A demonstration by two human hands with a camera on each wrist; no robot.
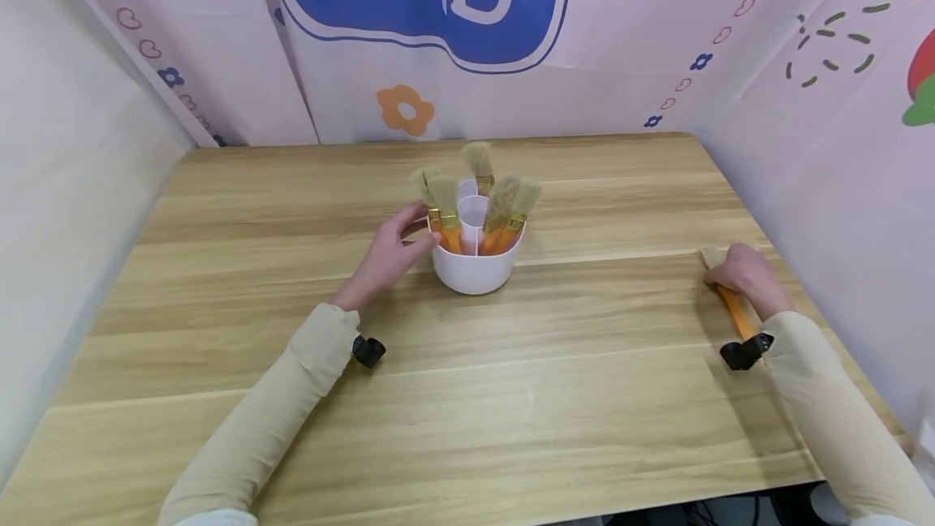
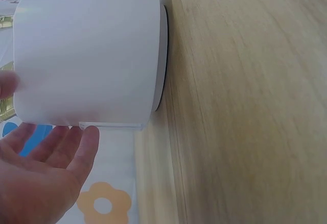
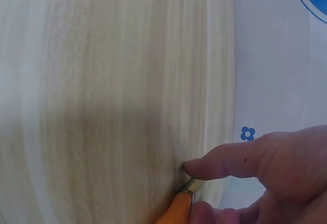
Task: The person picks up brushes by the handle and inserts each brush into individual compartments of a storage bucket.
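Note:
A white divided pen-holder cup (image 1: 473,274) stands at the middle of the table, with several paintbrushes (image 1: 501,213) upright in it, bristles up and handles orange. My left hand (image 1: 394,252) holds the cup at its left side, thumb near the front rim and fingers round the side. In the left wrist view the fingers of that hand (image 2: 46,183) lie against the cup's smooth wall (image 2: 92,55). Far to the right, my right hand (image 1: 751,276) pinches another paintbrush (image 1: 736,315) low over the table. Its orange handle (image 3: 178,211) and metal band show below the thumb in the right wrist view.
The wooden table (image 1: 365,428) meets a printed backdrop (image 1: 584,104) at the back and pale walls at both sides. A small black camera sits on each wrist. Dark items and cables (image 1: 730,510) lie below the front edge at right.

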